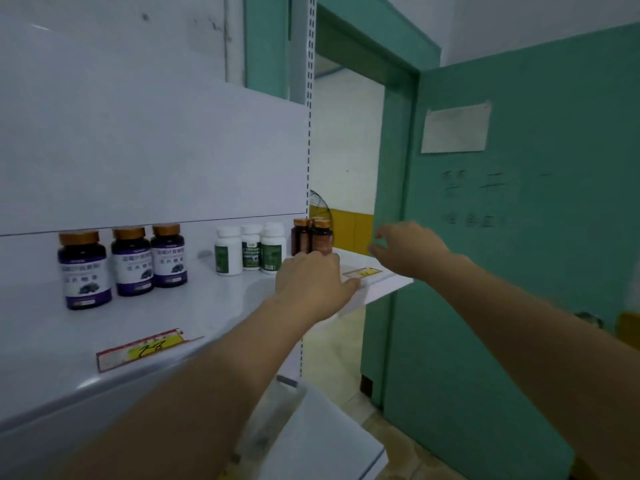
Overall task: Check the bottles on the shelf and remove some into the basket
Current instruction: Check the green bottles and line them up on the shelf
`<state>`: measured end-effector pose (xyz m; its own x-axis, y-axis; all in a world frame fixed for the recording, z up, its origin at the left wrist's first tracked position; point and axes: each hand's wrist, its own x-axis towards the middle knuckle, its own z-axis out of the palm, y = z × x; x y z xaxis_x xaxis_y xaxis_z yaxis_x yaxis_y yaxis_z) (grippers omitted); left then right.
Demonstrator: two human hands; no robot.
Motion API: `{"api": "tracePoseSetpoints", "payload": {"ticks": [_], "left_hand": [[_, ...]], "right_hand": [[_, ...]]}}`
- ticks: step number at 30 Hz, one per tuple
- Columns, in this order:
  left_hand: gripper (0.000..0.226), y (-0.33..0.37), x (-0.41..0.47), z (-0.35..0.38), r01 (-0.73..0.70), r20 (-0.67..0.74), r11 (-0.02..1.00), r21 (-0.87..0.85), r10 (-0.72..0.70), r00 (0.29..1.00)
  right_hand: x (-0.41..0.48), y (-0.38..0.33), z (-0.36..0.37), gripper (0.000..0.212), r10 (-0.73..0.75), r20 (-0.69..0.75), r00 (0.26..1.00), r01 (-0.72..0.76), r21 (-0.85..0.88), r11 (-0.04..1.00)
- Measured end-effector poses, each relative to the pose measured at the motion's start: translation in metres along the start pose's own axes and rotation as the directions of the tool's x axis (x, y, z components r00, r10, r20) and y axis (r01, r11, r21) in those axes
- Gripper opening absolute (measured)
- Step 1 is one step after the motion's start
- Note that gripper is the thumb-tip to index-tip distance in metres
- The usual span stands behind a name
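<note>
Brown bottles (pixel 313 237) stand at the right end of the shelf (pixel 207 306), just behind the left hand (pixel 311 282), its fingers loose and empty. The right hand (pixel 408 249) hovers near, fingers half-curled, empty. Grip one bottle by its body, sparing its neighbours.

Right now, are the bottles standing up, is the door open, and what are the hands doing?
Purple bottles: upright, capped.
White bottles: upright, capped.
Brown bottles: upright, capped.
Door: open.
Left hand: at shelf edge, empty.
Right hand: in the air, empty.
</note>
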<state>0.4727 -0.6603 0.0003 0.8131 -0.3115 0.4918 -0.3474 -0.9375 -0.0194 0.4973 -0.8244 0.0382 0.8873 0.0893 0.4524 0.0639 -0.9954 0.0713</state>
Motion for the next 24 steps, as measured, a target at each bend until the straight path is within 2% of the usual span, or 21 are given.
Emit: {"api": "tracePoseSetpoints", "payload": {"ticks": [4,8,12,14,16,20,24], "left_hand": [[0.047,-0.032,0.019,0.011,0.252,-0.048,0.964,0.089,-0.249,0.967],[0.047,-0.059,0.022,0.019,0.498,-0.042,0.853,0.157,-0.498,0.866],[0.049,-0.076,0.008,0.031,0.655,-0.063,0.724,0.218,-0.659,0.749],[0.049,-0.082,-0.001,0.036,0.7,-0.021,0.689,0.187,-0.709,0.704],[0.053,-0.087,-0.005,0.04,0.727,0.083,0.667,0.161,-0.744,0.664],[0.055,-0.094,-0.002,0.044,0.641,0.285,0.696,0.324,-0.718,0.635],[0.057,-0.099,-0.003,0.047,0.618,0.336,0.695,0.367,-0.719,0.609]], "right_hand": [[0.059,-0.017,0.02,0.039,-0.221,-0.067,0.973,0.226,0.067,0.972],[0.105,-0.039,0.04,0.039,-0.417,-0.104,0.903,0.428,0.123,0.895],[0.131,-0.068,0.051,0.042,-0.516,-0.152,0.843,0.538,0.248,0.806],[0.139,-0.083,0.053,0.043,-0.546,-0.173,0.82,0.572,0.287,0.768],[0.142,-0.096,0.058,0.046,-0.57,-0.178,0.802,0.596,0.312,0.74],[0.146,-0.114,0.067,0.049,-0.565,-0.14,0.813,0.572,0.371,0.732],[0.147,-0.118,0.072,0.036,-0.553,-0.118,0.825,0.547,0.417,0.726]]}}
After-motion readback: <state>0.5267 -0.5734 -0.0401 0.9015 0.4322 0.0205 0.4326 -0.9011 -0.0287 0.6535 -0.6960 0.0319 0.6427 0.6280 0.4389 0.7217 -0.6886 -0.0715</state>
